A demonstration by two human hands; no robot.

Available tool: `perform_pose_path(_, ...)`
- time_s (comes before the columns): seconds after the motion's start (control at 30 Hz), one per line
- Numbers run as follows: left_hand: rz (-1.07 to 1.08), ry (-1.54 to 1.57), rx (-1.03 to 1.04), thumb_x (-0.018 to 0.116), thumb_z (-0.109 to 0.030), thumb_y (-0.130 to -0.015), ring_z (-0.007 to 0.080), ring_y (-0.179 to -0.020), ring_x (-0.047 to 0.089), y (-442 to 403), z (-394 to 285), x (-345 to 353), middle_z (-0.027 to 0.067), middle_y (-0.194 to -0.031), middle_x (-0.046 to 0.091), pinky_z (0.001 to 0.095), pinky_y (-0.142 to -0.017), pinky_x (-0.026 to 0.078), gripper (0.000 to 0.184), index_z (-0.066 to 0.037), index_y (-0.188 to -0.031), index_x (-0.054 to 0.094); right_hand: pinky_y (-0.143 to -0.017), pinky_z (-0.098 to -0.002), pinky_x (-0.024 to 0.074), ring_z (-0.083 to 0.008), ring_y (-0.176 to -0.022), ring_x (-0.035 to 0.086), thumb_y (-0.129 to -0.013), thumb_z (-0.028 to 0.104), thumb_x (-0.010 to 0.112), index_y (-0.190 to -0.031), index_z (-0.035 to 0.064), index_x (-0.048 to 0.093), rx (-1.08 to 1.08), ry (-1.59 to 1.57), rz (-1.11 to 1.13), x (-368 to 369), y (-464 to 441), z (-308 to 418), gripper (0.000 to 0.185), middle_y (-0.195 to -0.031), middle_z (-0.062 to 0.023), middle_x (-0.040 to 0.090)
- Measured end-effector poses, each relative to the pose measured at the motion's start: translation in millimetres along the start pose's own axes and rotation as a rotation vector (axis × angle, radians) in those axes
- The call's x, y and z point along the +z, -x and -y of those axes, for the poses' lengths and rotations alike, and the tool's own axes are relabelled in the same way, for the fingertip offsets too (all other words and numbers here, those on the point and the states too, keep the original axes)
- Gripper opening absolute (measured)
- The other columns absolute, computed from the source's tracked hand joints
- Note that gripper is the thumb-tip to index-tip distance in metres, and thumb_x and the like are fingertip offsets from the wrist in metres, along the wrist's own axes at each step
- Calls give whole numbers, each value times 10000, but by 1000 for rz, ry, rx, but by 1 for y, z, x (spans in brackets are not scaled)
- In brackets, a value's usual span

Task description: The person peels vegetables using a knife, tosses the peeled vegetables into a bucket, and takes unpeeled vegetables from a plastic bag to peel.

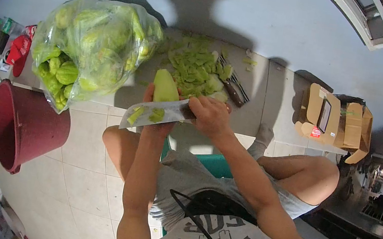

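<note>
My left hand (149, 93) is wrapped round a pale green peeled chayote (165, 86), with part of the hand hidden behind the blade. In my right hand (210, 116) is the dark handle of a broad knife (143, 117), whose blade lies across in front of the chayote and points left. Bits of green peel stick to the blade. Beyond both hands, a heap of chayote peelings (195, 69) covers part of the grey ledge (252, 91). A fork (238, 79) and a brown-handled utensil (232, 94) lie at the heap's right side.
A clear plastic bag (98, 43) full of chayotes stands on the left. Below it is a dark red bucket (43, 130). Opened cardboard boxes (348, 123) sit at the right end of the ledge. My bent knees (316, 178) flank the work area.
</note>
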State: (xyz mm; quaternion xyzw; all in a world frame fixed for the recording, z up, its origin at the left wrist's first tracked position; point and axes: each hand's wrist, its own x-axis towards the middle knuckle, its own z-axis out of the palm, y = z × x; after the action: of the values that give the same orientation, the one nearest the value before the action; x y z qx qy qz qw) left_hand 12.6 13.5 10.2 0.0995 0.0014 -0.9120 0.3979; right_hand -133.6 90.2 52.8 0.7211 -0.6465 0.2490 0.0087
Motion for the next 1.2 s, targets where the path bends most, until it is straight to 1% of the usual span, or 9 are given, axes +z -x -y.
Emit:
perform_pose_path(0.33, -156, -89, 76, 534, -463, -939, 243, -1020, 617, 13, -1, 10, 104, -1099, 637, 431, -891, 521, 472, -76, -1207, 570, -594, -439, 508, -309, -709, 656, -711, 85, 687, -878, 100, 493, 198, -9, 105, 3, 0, -16, 256, -790, -95, 618)
perform_pose_path(0.43, -257, 20, 45, 536, -474, -934, 259, -1015, 616, 7, -1, 10, 95, -1109, 625, 445, -885, 520, 467, -102, -1215, 564, -573, -448, 500, -323, -694, 655, -721, 96, 681, -873, 98, 488, 59, -14, 121, -9, -2, -8, 245, -754, -94, 611)
perform_pose_path(0.53, -153, -3, 38, 532, -491, -926, 275, -1019, 612, 4, -2, 8, 93, -1115, 615, 475, -851, 528, 482, -118, -1231, 550, -565, -461, 500, -345, -698, 655, -730, 109, 678, -879, 93, 486, 57, -36, 72, -3, -2, -9, 243, -739, -97, 615)
perform_pose_path(0.63, -259, -121, 44, 515, -479, -931, 291, -1044, 602, 11, -2, 5, 105, -1140, 602, 497, -835, 529, 478, -126, -1252, 532, -563, -454, 477, -357, -676, 636, -715, 90, 710, -843, 78, 487, 190, -74, 59, 9, -2, -22, 258, -722, -132, 604)
perform_pose_path(0.73, -46, -28, -29, 491, -464, -948, 293, -1037, 596, 11, -6, 0, 121, -1169, 587, 489, -810, 525, 460, -124, -1257, 524, -565, -463, 473, -371, -678, 632, -713, 91, 719, -856, 69, 484, 244, -11, 122, 3, 0, -29, 276, -739, -141, 619)
perform_pose_path(0.9, -399, -81, 6, 457, -456, -961, 295, -927, 606, 8, 5, 32, 146, -1128, 587, 458, -692, 514, 476, -84, -1253, 513, -590, -503, 493, -387, -719, 647, -785, 123, 650, -912, 87, 491, 146, -130, 122, -4, -1, -24, 207, -767, -148, 637)
perform_pose_path(0.97, -337, -175, -9, 447, -489, -951, 288, -890, 609, 9, 3, 21, 139, -1074, 597, 410, -664, 515, 526, -86, -1284, 503, -599, -503, 495, -391, -725, 646, -788, 121, 648, -919, 84, 496, 151, -141, 122, 1, -2, -32, 205, -771, -155, 640)
perform_pose_path(1.03, -275, -265, -21, 436, -522, -941, 282, -852, 611, 11, 4, 18, 132, -1020, 607, 363, -635, 515, 575, -89, -1315, 492, -623, -510, 489, -411, -733, 637, -803, 138, 648, -933, 64, 496, 396, -1, 315, 10, -5, -51, 214, -811, -178, 646)
perform_pose_path(1.2, -48, -91, -155, 430, -590, -928, 270, -764, 580, 16, -2, 25, 181, -977, 596, 357, -603, 485, 693, -48, -1361, 434, -662, -509, 484, -433, -763, 635, -840, 130, 617, -945, 39, 507, 513, -126, 217, -15, -14, -49, 177, -795, -217, 637)
